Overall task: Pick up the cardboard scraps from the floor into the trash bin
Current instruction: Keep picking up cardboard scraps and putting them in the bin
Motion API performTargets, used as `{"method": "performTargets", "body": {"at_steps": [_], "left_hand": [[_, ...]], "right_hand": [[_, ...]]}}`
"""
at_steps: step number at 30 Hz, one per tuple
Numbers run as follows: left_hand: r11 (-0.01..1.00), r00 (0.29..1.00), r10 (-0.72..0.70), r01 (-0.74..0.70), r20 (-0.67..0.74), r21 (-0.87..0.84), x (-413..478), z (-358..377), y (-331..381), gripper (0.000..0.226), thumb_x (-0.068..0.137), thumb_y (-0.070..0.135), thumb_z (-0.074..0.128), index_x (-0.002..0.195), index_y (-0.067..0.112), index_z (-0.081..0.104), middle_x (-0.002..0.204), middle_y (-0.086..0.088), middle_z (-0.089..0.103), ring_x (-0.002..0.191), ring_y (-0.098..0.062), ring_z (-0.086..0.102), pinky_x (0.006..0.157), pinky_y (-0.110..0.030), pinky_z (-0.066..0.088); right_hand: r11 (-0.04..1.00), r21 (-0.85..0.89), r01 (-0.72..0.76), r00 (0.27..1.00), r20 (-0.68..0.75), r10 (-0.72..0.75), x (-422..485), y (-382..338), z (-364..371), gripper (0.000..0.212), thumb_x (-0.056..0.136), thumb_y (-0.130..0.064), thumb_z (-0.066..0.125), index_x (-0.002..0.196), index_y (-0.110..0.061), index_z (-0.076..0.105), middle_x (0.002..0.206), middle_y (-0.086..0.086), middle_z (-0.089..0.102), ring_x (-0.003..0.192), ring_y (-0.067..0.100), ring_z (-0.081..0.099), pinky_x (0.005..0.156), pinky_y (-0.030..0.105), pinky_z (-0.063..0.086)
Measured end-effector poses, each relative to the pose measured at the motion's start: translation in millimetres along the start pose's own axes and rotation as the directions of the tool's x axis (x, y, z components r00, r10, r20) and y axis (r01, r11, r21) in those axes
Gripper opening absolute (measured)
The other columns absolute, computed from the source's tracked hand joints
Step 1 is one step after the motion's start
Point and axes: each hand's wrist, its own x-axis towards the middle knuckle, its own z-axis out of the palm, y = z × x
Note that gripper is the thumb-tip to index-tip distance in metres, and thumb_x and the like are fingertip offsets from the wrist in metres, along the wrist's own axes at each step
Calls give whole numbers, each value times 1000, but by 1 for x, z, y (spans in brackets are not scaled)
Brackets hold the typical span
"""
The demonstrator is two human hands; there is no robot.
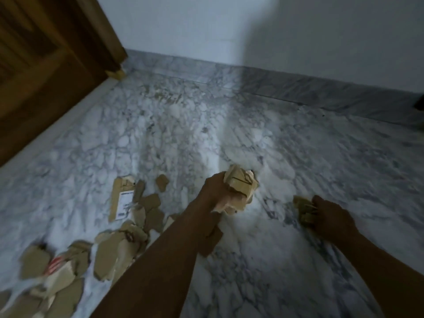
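Note:
My left hand (216, 191) grips a crumpled bunch of tan cardboard scraps (241, 185), held above the marble floor near the middle of the view. Further right and lower, my right hand (330, 216) holds a smaller bunch of cardboard pieces (302, 208). Several loose scraps (117, 246) lie spread over the floor at the lower left, among them a long strip with a white label (122, 199) and a piece with red marks (56, 263). One brown scrap (212, 241) shows just under my left forearm. No trash bin is in view.
A wooden door (46, 72) runs along the left side. A pale wall (229, 26) with a grey marble skirting (298, 88) closes off the far side. White veined marble floor (252, 134) stretches between the scraps and the wall.

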Motion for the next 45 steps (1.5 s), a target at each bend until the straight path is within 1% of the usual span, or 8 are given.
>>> {"method": "performTargets", "body": {"at_steps": [4, 10, 15, 23, 29, 36, 41, 45], "left_hand": [[998, 997, -52, 50, -56, -41, -28, -23, -36, 43, 68, 24, 87, 107, 23, 69, 93, 9, 69, 86, -8, 65, 72, -19, 50], [993, 984, -111, 114, -138, 20, -45, -32, -73, 68, 46, 49, 79, 110, 29, 69, 103, 5, 71, 101, -18, 66, 86, -31, 52], [993, 986, -106, 99, -126, -58, -49, -23, -69, 51, 48, 43, 84, 96, 37, 70, 86, 15, 72, 86, -1, 65, 65, -16, 45], [988, 991, -102, 89, -91, -128, -36, -7, -76, 56, 45, 43, 86, 98, 33, 73, 88, 11, 76, 88, -4, 69, 74, -26, 53], [985, 995, -81, 71, -54, -160, -25, -15, -74, 60, 44, 42, 90, 102, 34, 73, 95, 9, 76, 97, -12, 70, 88, -37, 57], [992, 997, 60, -65, -52, -108, -27, -39, -67, 66, 64, 47, 84, 124, 37, 59, 115, 11, 70, 111, -9, 64, 93, -38, 53], [998, 980, 2, -14, -201, -55, -55, -68, -74, 82, 73, 51, 78, 134, 15, 36, 125, -4, 56, 113, -25, 57, 89, -42, 51], [997, 969, -45, 30, -241, -65, -81, -99, -96, 90, 82, 41, 73, 140, -2, 22, 131, -10, 47, 117, -29, 52, 83, -39, 45]], "right_hand": [[999, -7, 43, 997, 57, -43, 17, 4, 6, 30, 79, -37, 67, 101, -42, 46, 108, 3, 51, 96, 34, 62, 71, 36, 46], [972, -229, 49, 999, -7, -52, 3, 0, 10, 9, 81, -21, 64, 76, -22, 57, 92, 4, 69, 85, 24, 67, 62, 25, 41], [922, -359, 147, 989, 40, -142, 11, 4, 5, 16, 82, -26, 64, 96, -18, 61, 105, 3, 64, 96, 23, 64, 74, 29, 46], [895, -422, 145, 973, 224, -52, 31, -1, -15, 31, 88, -49, 53, 115, -33, 50, 121, -4, 53, 122, 31, 49, 108, 55, 27], [968, -197, 156, 975, 187, -119, 25, 2, -8, 28, 89, -37, 61, 109, -19, 53, 113, 10, 55, 99, 28, 59, 70, 30, 35], [995, -3, 97, 956, 279, -92, 18, -38, -10, 49, 88, -37, 66, 132, -18, 56, 130, 5, 61, 117, 26, 59, 91, 30, 47], [958, 245, 149, 917, 329, -226, 8, -117, -24, 26, 65, -30, 87, 83, -28, 69, 89, -2, 73, 86, 19, 69, 71, 27, 51], [918, 327, 224, 872, 353, -339, -17, -184, -9, 35, 66, -30, 89, 95, -15, 75, 93, 4, 76, 89, 20, 71, 81, 33, 54]]}}
